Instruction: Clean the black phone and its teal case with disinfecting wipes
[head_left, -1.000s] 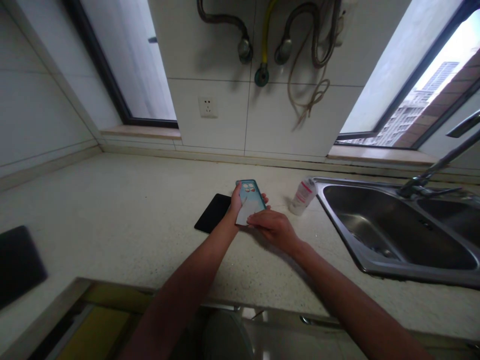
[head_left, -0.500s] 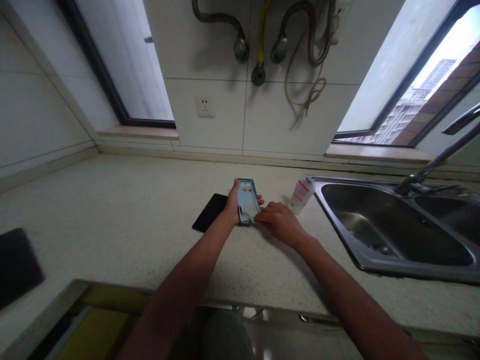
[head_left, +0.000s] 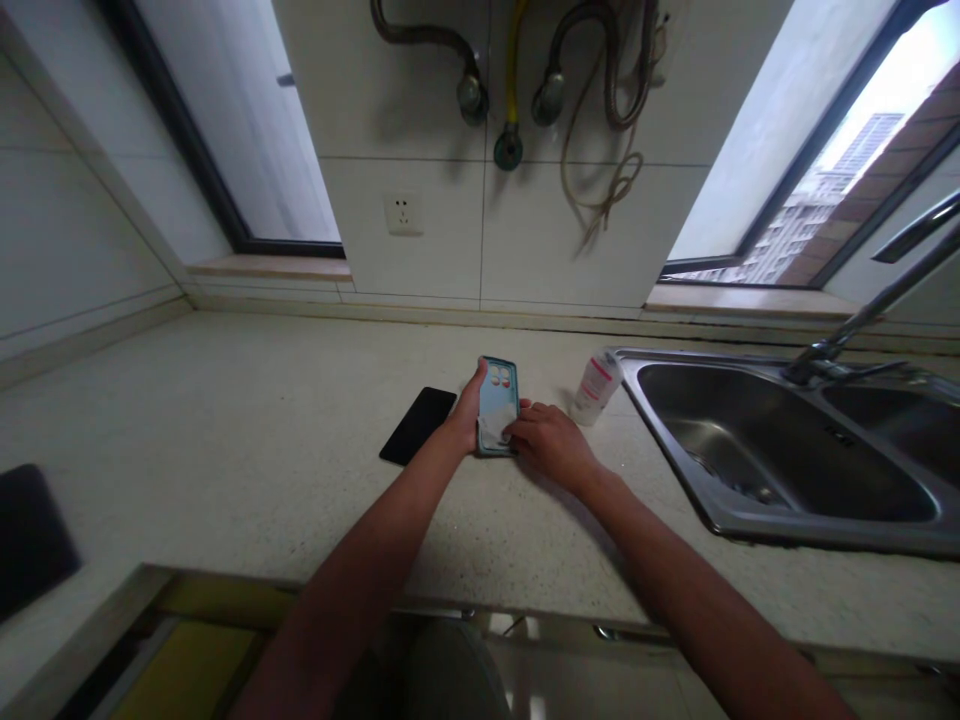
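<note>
A light blue phone case (head_left: pixel 490 396) with camera cutouts at its top is gripped along its left edge by my left hand (head_left: pixel 466 412). The hollow inner side of the case faces up. My right hand (head_left: pixel 549 436) has its fingers closed on a whitish wipe (head_left: pixel 492 429), which lies against the lower inside of the case. Its fingertips are partly hidden. Just left of my left hand, a black phone (head_left: pixel 417 426) lies flat on the counter. To the right of my right hand stands a clear bottle (head_left: pixel 597 388) with pink print.
A steel double sink (head_left: pixel 780 450) with a faucet (head_left: pixel 855 325) takes up the right side of the pale counter (head_left: pixel 247 430). Another dark flat object (head_left: pixel 34 540) sits at the far left. Hoses and valves (head_left: pixel 508 145) hang on the tiled wall behind.
My right hand has shifted the wipe flatter across the lower inside of the case; before, it was bunched at the bottom right corner. The view has moved slightly.
</note>
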